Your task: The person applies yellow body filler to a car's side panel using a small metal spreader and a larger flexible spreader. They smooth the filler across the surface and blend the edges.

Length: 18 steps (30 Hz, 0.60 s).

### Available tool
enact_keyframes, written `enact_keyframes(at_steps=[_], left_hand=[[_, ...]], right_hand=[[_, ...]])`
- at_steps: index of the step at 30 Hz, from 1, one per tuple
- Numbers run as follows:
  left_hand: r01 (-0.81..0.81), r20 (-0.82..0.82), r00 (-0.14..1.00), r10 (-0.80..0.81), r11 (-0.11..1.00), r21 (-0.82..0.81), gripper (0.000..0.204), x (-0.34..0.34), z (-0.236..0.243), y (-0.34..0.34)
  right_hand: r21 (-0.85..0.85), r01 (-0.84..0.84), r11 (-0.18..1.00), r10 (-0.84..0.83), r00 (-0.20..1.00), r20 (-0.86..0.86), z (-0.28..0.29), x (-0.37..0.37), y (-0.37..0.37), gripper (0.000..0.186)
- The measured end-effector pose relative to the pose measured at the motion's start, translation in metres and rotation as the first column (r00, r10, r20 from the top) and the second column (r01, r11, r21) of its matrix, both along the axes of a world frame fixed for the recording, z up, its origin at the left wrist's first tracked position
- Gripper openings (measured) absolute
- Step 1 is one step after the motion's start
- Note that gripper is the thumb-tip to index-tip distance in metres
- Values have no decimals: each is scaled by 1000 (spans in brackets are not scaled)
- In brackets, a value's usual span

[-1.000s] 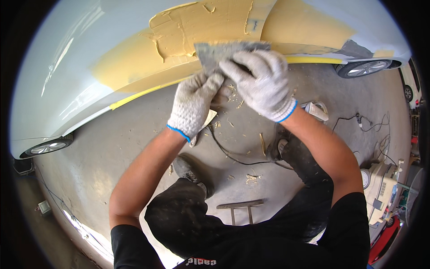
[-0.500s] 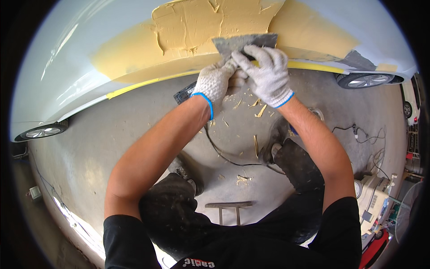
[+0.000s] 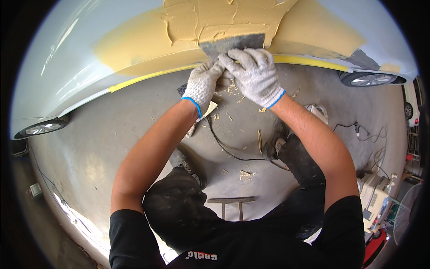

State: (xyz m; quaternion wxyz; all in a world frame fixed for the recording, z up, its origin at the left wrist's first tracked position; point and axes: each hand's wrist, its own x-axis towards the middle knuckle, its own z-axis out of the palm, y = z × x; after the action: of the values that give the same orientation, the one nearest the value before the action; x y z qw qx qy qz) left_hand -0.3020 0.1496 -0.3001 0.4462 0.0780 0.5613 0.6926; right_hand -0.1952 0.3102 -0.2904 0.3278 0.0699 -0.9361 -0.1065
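Note:
Both my hands wear white knit gloves with blue cuffs and meet at a wide, flat grey putty spreader (image 3: pixel 233 43). My right hand (image 3: pixel 254 74) is closed on the spreader, with fingers lying over its near edge. My left hand (image 3: pixel 202 81) is closed at the near left corner of the spreader, its fingertips partly hidden. The far edge of the blade presses against wet yellow body filler (image 3: pixel 219 17) on the lower side of a pale car body (image 3: pixel 85 40). Ridges and blade lines show in the filler. Smoother, dull yellow filler (image 3: pixel 329 29) spreads to both sides.
Yellow masking tape (image 3: pixel 152 77) runs along the panel's lower edge. Wheels (image 3: pixel 371 79) stand at both sides. A black cable (image 3: pixel 224 151) and filler scraps (image 3: pixel 245 174) lie on the concrete floor. A small wooden stool (image 3: pixel 232 200) stands between my legs. A pale flat piece (image 3: pixel 209 109) shows beside my left wrist.
Both hands and the spreader have moved left and slightly nearer the panel's lower edge. A fresh ridge now marks the filler above the blade. The view has shifted slightly.

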Motion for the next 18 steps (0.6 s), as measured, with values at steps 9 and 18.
enact_keyframes(at_steps=[9, 18], left_hand=[[67, -239, 970, -49, 995, 69, 23, -21, 28, -49], [51, -69, 996, -58, 994, -94, 27, 10, -28, -70]], right_hand=[[-69, -18, 997, 14, 998, -54, 33, -10, -50, 53], [-224, 96, 970, -55, 982, 181, -28, 18, -82, 66]])
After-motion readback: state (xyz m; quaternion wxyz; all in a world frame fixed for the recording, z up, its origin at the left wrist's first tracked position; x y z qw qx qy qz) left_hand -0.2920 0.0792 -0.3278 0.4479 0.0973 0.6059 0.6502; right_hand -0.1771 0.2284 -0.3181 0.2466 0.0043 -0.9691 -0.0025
